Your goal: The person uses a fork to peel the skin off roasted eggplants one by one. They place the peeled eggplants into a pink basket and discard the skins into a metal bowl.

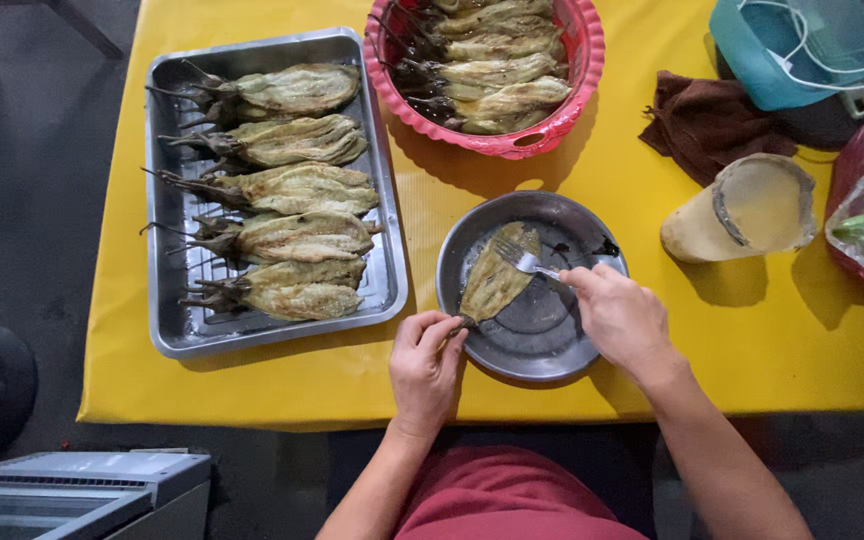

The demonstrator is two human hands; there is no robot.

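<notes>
Flattened eggplant (497,276) laid diagonally in metal plate (552,345) near table front edge; stem pinched by left hand (425,365), fork (524,259) gripped by right hand (620,318), pressed on far half.

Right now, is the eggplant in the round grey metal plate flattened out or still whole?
Flattened: the eggplant lies spread thin across the plate, fork pressing it.

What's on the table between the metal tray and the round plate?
Nothing. In the head view, only bare yellow tablecloth lies between the tray and the plate.
</notes>
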